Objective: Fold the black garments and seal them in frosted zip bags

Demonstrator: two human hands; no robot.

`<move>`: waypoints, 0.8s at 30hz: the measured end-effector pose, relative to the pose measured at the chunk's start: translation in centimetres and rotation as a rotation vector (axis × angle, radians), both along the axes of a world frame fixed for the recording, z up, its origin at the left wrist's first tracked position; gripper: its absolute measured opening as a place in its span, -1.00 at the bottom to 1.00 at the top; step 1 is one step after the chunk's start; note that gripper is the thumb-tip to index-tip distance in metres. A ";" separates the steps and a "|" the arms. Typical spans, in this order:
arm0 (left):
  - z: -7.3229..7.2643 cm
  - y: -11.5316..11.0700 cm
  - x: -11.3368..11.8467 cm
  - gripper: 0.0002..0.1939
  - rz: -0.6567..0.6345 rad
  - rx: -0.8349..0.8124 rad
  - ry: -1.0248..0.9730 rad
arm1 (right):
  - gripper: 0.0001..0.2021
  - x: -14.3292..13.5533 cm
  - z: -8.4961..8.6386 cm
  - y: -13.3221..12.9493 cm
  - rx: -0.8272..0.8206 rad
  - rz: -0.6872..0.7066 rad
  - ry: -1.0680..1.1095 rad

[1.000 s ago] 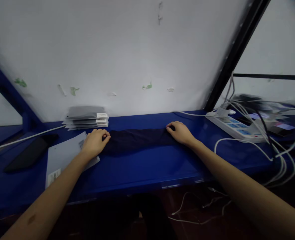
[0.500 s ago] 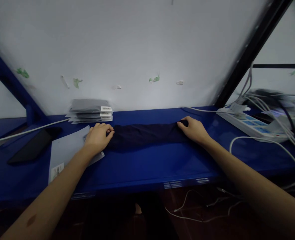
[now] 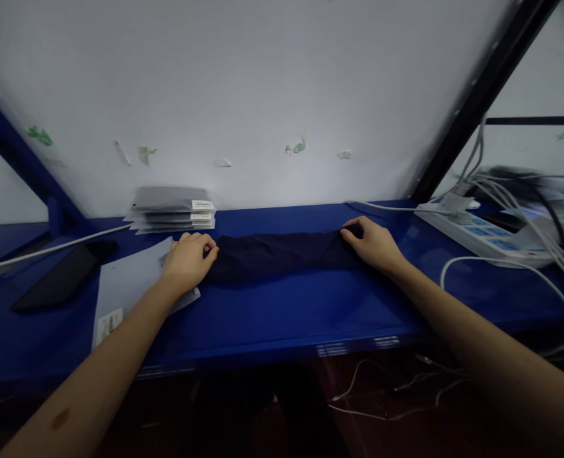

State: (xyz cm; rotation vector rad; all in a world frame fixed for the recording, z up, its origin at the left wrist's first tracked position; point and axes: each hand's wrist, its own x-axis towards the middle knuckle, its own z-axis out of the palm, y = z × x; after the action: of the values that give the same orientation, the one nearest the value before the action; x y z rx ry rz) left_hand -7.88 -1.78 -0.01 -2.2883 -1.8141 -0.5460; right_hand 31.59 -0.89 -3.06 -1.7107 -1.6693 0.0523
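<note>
A dark navy cloth (image 3: 282, 254) lies as a long, narrow, slightly wrinkled strip across the blue table (image 3: 272, 318). Its left end is pinched by my left hand (image 3: 189, 257), between thumb and curled fingers. At the other end, my right hand (image 3: 372, 242) grips the cloth with thumb and fingertips. Under my left hand and forearm is a grey plastic bag (image 3: 129, 280) with a white label near its lower corner.
Behind my left hand stands a stack of grey bags (image 3: 172, 207). A black flat object (image 3: 62, 280) lies at the left beside a white cable. On the right are a white power strip (image 3: 487, 235) and tangled cables (image 3: 511, 197). A white wall rises behind.
The view has shifted very slightly. Both hands stay at the ends of the cloth, which looks the same.
</note>
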 end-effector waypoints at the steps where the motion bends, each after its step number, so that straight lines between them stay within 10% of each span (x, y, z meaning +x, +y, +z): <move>1: 0.0 0.0 0.0 -0.83 0.001 0.001 0.003 | -0.74 0.0 0.0 0.0 -0.005 0.001 -0.001; 24: -0.2 0.1 -0.4 -0.85 -0.001 -0.010 -0.012 | -0.72 0.0 0.1 0.0 -0.036 -0.001 -0.022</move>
State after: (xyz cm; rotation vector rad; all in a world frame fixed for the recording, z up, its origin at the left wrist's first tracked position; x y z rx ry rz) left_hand -8.32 -1.63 -0.18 -2.2971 -1.8251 -0.5530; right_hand 31.58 -0.86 -2.94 -1.7447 -1.6926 0.0639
